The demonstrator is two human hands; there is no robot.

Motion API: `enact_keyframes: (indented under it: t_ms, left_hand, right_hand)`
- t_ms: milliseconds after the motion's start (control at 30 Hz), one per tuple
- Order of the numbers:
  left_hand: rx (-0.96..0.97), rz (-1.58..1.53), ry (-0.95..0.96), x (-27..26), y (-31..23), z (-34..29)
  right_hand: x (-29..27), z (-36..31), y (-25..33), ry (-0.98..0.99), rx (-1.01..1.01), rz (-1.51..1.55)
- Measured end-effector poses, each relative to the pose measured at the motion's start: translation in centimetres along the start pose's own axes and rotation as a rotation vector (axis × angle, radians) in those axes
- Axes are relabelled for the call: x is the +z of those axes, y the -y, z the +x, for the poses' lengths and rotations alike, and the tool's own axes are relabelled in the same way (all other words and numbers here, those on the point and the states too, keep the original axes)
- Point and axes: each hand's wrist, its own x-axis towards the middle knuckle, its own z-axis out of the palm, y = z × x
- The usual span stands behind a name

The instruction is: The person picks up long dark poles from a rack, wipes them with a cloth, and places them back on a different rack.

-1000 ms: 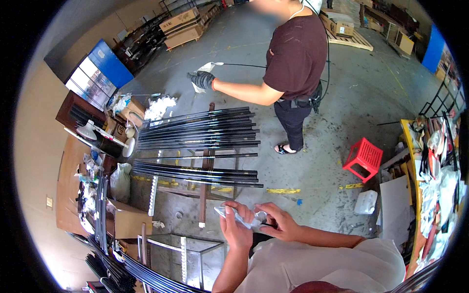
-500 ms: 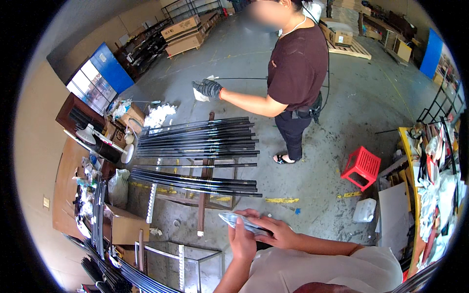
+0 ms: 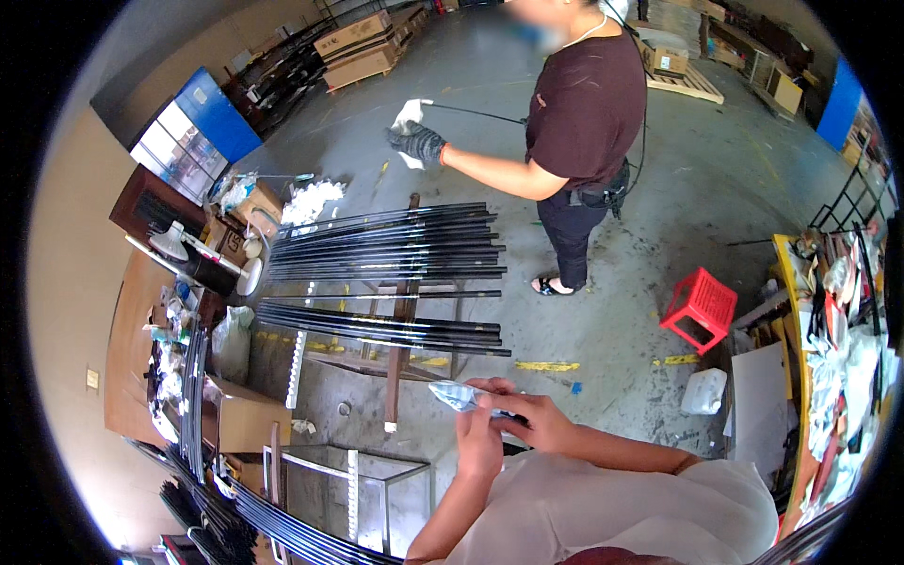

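Note:
Close in front of my body, both hands meet around a small pale blue-grey piece (image 3: 454,395) with a pointed end, and I cannot tell whether it is folded cloth or a plastic packet. My left hand (image 3: 478,444) grips it from below with the thumb on top. From the other side, my right hand (image 3: 539,422) closes its fingers over its right end, hiding that part. Beyond my hands, several long black rods (image 3: 386,325) lie side by side across a brown support bar (image 3: 403,320).
A co-worker in a dark shirt (image 3: 589,113) stands beyond the rods, a gloved hand (image 3: 416,143) holding a white cloth and a thin rod. At right are a red stool (image 3: 699,309) and a cluttered yellow-edged table (image 3: 789,282). A metal frame (image 3: 384,508) and cardboard box (image 3: 247,424) stand left.
My view has shifted slightly, with my hands a little higher and further right in it. Both keep hold of the pale piece. The co-worker's gloved hand has turned, showing more white cloth.

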Motion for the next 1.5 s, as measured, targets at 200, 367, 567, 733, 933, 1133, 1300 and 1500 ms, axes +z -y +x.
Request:
enact_keyframes:
  t_ms: [200, 367, 567, 733, 933, 1133, 1300, 1500]
  left_hand:
    - [0.0, -0.035, 0.059, -1.0, 1.1, 0.1]
    - [-0.014, 0.039, 0.073, -1.5, 1.4, 0.0]
    - [0.095, 0.211, 0.062, -2.8, 3.2, -0.8]
    - [0.012, 0.215, 0.037, -3.9, 3.4, -0.3]
    - [-0.115, 0.083, -0.213, -5.7, 4.2, 0.3]
    - [-0.226, 0.149, -0.26, -8.1, 6.2, 0.9]
    - [-0.367, 0.214, -0.285, -11.5, 10.6, 2.8]
    - [-0.518, 0.021, -0.364, -14.7, 16.3, 7.2]
  right_hand:
    - [-0.3, 0.0, -0.3, -0.015, -0.034, -0.027]
    - [-0.7, 0.1, -0.1, -0.003, -0.036, -0.003]
    - [-2.8, 0.9, 1.3, 0.092, 0.176, -0.028]
    - [-3.2, 1.2, 1.6, 0.019, 0.107, 0.049]
    - [-3.5, -0.3, -0.1, 0.003, 0.047, -0.122]
    - [-5.5, 1.1, 3.6, -0.044, 0.221, -0.259]
    - [-6.0, 3.9, 5.1, -0.125, 0.145, -0.202]
    - [-7.2, 5.0, 2.9, -0.236, 0.199, -0.218]
